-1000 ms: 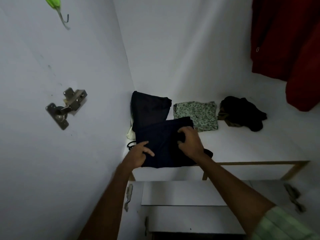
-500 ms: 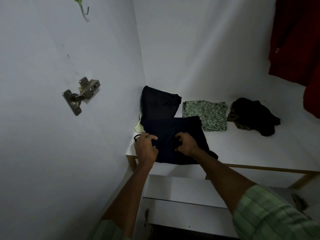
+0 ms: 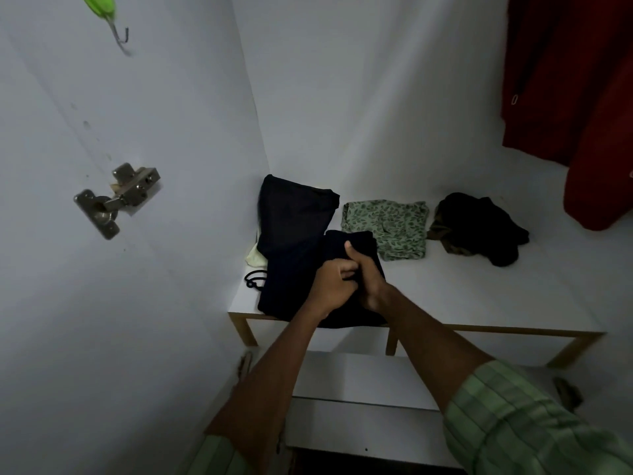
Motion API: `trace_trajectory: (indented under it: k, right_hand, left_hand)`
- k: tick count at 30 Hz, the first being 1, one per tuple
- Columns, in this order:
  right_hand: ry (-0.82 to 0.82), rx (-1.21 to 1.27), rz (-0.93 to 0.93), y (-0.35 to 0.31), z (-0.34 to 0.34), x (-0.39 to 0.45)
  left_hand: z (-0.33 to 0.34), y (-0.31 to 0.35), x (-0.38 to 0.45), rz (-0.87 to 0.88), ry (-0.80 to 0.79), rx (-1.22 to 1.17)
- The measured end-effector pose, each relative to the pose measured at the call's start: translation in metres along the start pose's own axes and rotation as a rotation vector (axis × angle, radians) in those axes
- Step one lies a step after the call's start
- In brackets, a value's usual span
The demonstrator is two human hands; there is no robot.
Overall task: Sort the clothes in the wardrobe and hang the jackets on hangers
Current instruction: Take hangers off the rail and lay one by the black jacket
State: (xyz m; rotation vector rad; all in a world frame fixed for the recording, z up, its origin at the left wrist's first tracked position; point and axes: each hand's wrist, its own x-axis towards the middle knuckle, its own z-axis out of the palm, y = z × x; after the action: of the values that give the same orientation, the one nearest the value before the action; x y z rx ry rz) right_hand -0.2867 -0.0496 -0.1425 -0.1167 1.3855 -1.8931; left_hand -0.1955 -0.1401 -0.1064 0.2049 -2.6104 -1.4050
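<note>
Both hands have come together since half a second back: then they sat apart on the flat dark garment, now the left hand [image 3: 334, 284] and right hand [image 3: 368, 281] are bunched side by side, fingers curled into the dark navy garment [image 3: 349, 245], gathering its near part up off the shelf [image 3: 479, 303]. Right thumb sticks up on the cloth.

Garment sits at the left front of the shelf, against a second dark folded piece [image 3: 291, 228] propped in the corner. Green leaf-print cloth [image 3: 388, 228] lies folded flat just beside it; a crumpled black heap [image 3: 479, 228] further right, well apart.

Progress, my read: early-to-middle. Three or four items on the shelf, only the print one neatly folded, the heap unsorted. Red jacket [image 3: 575, 97] already hangs at the right edge; its hanger is out of sight. Green hanger [image 3: 102, 8] at top left, bare metal hook, nothing on it as far as visible.

Materials: navy cloth matte, soft, heavy-draping knit. Print cloth thin, limp. Shelf smooth white laminate with wood-tone edge. Steel hinge [image 3: 116, 200] on the left panel, shiny. Thin black cord loop [image 3: 255, 279] by the corner.
</note>
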Motion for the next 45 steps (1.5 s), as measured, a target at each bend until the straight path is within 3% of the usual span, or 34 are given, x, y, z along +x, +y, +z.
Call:
trace_trajectory:
  k: [2,5,8,12,16,19,22,26,28,30,32,35,41,45]
  right_hand:
    - [0.129,0.041,0.018,0.0,-0.013,-0.004]
    - [0.396,-0.008,0.0,-0.006,-0.038,-0.008]
    - [0.57,-0.048,-0.038,-0.027,-0.064,-0.014]
    - [0.768,-0.267,-0.066,-0.06,-0.142,-0.028]
    - [0.962,-0.565,-0.093,-0.085,-0.22,-0.06]
    - [1.021,-0.731,-0.097,-0.092,-0.256,-0.083]
    - [1.076,-0.896,-0.068,-0.084,-0.267,-0.088]
    - [1.279,-1.299,-0.109,-0.066,-0.254,-0.086]
    - [1.194,-1.439,-0.25,-0.057,-0.238,-0.083]
    - [0.952,-1.464,-0.346,-0.045,-0.221,-0.073]
    - [0.793,-1.414,-0.316,-0.028,-0.206,-0.059]
    - [0.709,-1.433,-0.218,-0.001,-0.198,-0.048]
    - [0.568,-1.642,-0.235,0.002,-0.237,-0.049]
    - [0.442,-1.662,-0.272,-0.013,-0.265,-0.055]
  left_hand:
    - [0.006,0.005,0.002,-0.112,-0.109,-0.205]
    - [0.013,0.006,0.005,-0.09,0.004,-0.298]
    - [0.021,-0.001,0.015,-0.038,0.194,-0.157]
    - [0.04,-0.005,0.03,-0.004,0.226,0.073]
    - [0.064,-0.02,0.041,-0.156,-0.009,0.246]
    - [0.086,-0.027,0.037,-0.167,-0.215,0.538]
    - [0.087,-0.018,0.038,-0.126,-0.248,0.66]
    - [0.077,-0.001,0.053,-0.24,-0.381,0.794]
    - [0.083,0.015,0.059,-0.256,-0.416,1.008]
    - [0.098,0.031,0.064,-0.155,-0.361,1.117]
    - [0.119,0.041,0.073,-0.011,-0.33,0.891]
    - [0.148,0.044,0.077,0.017,-0.363,0.542]
    - [0.182,0.001,0.054,0.054,-0.349,0.661]
    - [0.179,0.009,0.052,0.0,-0.467,0.462]
